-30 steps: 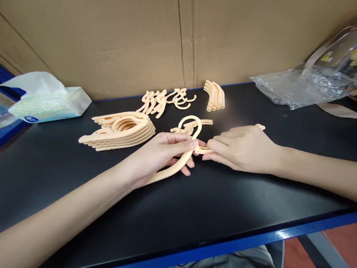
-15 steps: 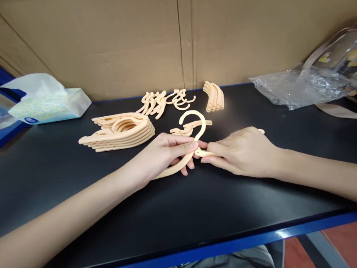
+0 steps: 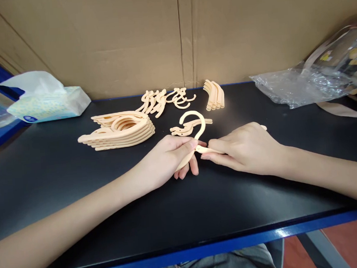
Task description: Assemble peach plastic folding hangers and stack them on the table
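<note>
Two bare hands are met near the middle of a black tabletop (image 3: pixel 76 176), fingertips almost touching. The left hand (image 3: pixel 168 158) is curled closed around a peach plastic hanger piece (image 3: pixel 196 126): the thumb is laid along the top and the fingers are wrapped beneath, so most of the arm of the piece is hidden inside the grip. From that hand the piece is seen rising toward the far edge of the tabletop and ending in a round open hook just beyond the fingertips.

The right hand (image 3: pixel 245 147) is placed directly to the right, closed in a pinch on a second, short peach piece (image 3: pixel 203 149). Its long axis is laid left to right, pointing at the base of the hook, where the two pieces appear to touch; whether they are locked together cannot be told. A small tip of it shows past the knuckles.

Farther out, loose hook parts (image 3: pixel 184 129) are lying just behind the hands. A stack of hanger bodies (image 3: pixel 118 131) is set toward the far left, with more small hooks (image 3: pixel 163 100) and a bundle of curved strips (image 3: pixel 214 95) near the far edge. A tissue pack (image 3: pixel 47 104) occupies the far left corner, clear plastic bags (image 3: pixel 302 85) the far right.
</note>
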Demonstrator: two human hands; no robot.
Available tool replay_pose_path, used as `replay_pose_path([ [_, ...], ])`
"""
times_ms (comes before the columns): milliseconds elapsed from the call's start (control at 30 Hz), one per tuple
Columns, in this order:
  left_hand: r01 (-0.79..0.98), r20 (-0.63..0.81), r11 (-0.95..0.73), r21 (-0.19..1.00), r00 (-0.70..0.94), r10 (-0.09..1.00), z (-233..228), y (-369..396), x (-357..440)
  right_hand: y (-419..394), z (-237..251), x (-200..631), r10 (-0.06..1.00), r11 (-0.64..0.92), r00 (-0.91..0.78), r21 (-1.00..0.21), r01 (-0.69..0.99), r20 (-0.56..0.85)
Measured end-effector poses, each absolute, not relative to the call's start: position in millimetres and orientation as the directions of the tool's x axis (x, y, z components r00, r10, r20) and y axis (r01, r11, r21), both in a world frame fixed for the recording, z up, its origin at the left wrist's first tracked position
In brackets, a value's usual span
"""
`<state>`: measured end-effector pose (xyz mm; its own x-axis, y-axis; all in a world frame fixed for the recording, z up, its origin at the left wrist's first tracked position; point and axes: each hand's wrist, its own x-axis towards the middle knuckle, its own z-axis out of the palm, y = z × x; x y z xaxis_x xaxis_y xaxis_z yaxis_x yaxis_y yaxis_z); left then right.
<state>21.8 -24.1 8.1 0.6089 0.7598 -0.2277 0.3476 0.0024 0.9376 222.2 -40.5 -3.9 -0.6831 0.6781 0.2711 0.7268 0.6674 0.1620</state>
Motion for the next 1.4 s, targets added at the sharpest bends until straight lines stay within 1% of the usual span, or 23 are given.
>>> replay_pose_path([
  [133,0.375,-0.175,-0.089,0.923,0.615,0.769,7,-27,23,-40,-4,224,0.681,0.672,-0.683,0.145,0.726,0.266],
  [267,0.415,-0.173,-0.134,0.900,0.622,0.764,9,-28,22,-39,-4,224,0.674,0.677,-0.687,0.142,0.722,0.271],
  [433,0.435,-0.162,-0.180,0.882,0.641,0.751,11,-28,21,-39,-4,224,0.632,0.726,-0.721,0.109,0.679,0.282],
  [500,0.468,-0.151,-0.234,0.852,0.648,0.747,11,-28,20,-38,-3,225,0.617,0.738,-0.732,0.111,0.666,0.290],
  [600,0.545,-0.099,-0.391,0.742,0.665,0.740,9,-30,20,-32,1,228,0.618,0.720,-0.716,0.133,0.681,0.324],
  [733,0.642,-0.021,-0.593,0.487,0.687,0.726,5,-38,22,-23,4,235,0.613,0.710,-0.684,0.104,0.697,0.395],
  [867,0.676,0.005,-0.679,0.285,0.708,0.706,2,-45,23,-21,5,237,0.595,0.697,-0.667,0.126,0.706,0.448],
  [1000,0.672,-0.006,-0.730,0.123,0.737,0.676,1,-47,24,-23,4,236,0.623,0.661,-0.616,0.096,0.744,0.483],
  [1100,0.657,-0.010,-0.750,0.074,0.753,0.658,0,-47,25,-23,3,236,0.642,0.645,-0.590,0.071,0.761,0.490],
  [1200,0.661,-0.005,-0.748,0.067,0.749,0.662,1,-45,25,-23,3,234,0.633,0.618,-0.559,0.085,0.781,0.535],
  [1333,0.689,0.009,-0.721,0.071,0.722,0.692,1,-42,24,-24,5,231,0.559,0.554,-0.495,0.146,0.820,0.665],
  [1400,0.711,0.021,-0.700,0.068,0.700,0.713,1,-42,24,-25,5,230,0.503,0.568,-0.507,0.174,0.804,0.700],
])
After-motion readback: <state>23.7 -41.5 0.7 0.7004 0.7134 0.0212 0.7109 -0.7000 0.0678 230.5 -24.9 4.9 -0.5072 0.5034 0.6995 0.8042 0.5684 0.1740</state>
